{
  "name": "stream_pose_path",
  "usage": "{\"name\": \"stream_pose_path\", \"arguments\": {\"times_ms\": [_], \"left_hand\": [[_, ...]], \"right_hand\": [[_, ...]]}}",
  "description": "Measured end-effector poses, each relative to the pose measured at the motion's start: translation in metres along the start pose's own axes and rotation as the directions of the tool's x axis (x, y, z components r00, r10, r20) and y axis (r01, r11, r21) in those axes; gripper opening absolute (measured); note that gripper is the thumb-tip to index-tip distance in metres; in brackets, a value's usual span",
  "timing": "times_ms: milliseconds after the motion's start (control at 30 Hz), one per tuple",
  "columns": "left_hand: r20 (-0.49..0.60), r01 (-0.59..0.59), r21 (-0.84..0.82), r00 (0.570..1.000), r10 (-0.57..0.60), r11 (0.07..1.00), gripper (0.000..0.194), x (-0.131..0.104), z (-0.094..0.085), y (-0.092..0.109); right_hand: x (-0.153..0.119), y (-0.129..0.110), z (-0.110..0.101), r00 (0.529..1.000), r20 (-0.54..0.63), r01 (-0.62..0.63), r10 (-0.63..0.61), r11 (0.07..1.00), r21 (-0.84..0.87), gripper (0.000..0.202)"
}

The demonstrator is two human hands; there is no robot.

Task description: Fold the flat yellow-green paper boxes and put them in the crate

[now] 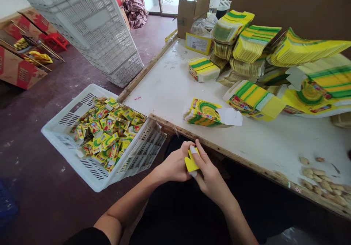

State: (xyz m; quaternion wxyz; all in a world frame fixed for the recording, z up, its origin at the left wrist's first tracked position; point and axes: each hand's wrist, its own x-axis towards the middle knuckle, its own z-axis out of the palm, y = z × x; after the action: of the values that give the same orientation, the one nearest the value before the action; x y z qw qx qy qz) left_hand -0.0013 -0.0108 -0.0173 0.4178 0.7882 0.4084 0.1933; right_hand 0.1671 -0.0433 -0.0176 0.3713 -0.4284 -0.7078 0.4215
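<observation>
Between my two hands, just off the table's front edge, is a small yellow carton (193, 162) with a flap sticking out. My left hand (177, 163) is closed around its left side. From the right, my right hand (210, 173) grips it with the fingers on its top and edge; pale wraps show on a finger and the thumb. Most of the carton is hidden by the fingers. A stack of flat printed cartons (204, 112) lies on the table right in front of my hands, its white flaps pointing right.
A white plastic crate (100, 184) of folded yellow cartons stands at the left. Behind it leans a tall crate stack (104, 29). Bundles of flat cartons (252, 44) are piled at the table's back right. Peanuts (320, 181) lie near the right front edge.
</observation>
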Motion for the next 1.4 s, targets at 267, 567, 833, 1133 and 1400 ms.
{"name": "stream_pose_path", "arguments": {"times_ms": [267, 567, 833, 1133, 1400], "left_hand": [[-0.256, 0.056, 0.146, 0.967, -0.017, 0.988, 0.049, -0.006, -0.02, 0.01], [-0.208, 0.006, 0.125, 0.978, 0.02, 0.992, 0.047, -0.008, -0.035, 0.012], [-0.385, 0.065, 0.182, 0.923, 0.011, 0.981, 0.045, -0.011, -0.047, 0.006], [-0.903, 0.512, 0.142, 0.417, -0.101, 0.847, 0.072, -0.067, -0.12, -0.048], [-0.561, 0.152, -0.267, 0.778, -0.281, 0.952, 0.057, -0.018, -0.044, -0.018]], "right_hand": [[0.012, 0.003, -0.007, 0.98, -0.199, -0.003, 0.01, 0.999, 0.033, 0.039], [0.017, -0.004, -0.037, 0.996, 0.089, -0.021, 0.026, 0.998, -0.06, 0.023], [0.037, -0.011, -0.016, 0.987, -0.158, -0.019, 0.01, 0.998, -0.057, 0.053], [0.095, 0.023, -0.065, 0.909, -0.408, -0.183, -0.091, 0.792, -0.583, 0.038], [0.096, 0.011, -0.064, 0.901, -0.411, -0.201, -0.137, 0.708, -0.677, 0.046]]}}
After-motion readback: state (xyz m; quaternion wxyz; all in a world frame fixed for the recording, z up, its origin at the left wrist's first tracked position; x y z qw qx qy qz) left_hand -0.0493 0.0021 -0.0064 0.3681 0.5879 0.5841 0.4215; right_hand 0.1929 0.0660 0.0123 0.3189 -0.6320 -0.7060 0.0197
